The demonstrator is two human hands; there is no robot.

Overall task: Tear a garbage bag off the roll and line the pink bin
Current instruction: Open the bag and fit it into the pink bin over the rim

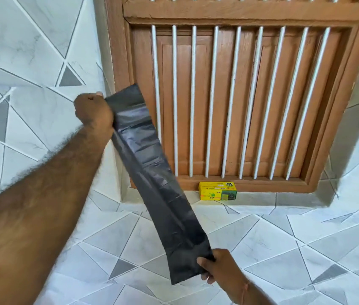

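A long, folded black garbage bag (152,172) stretches diagonally in the air between my two hands. My left hand (92,111) is raised and grips the bag near its upper end. Lower down, my right hand (216,265) pinches the bag near its bottom end. A yellow and green box of bin bags (217,191) stands on the floor at the foot of the wooden door. No pink bin and no roll are in view.
A brown wooden door (229,95) with white vertical bars fills the back. A tiled wall (31,73) with grey triangle patterns runs along the left. The floor (284,249) has the same tile pattern.
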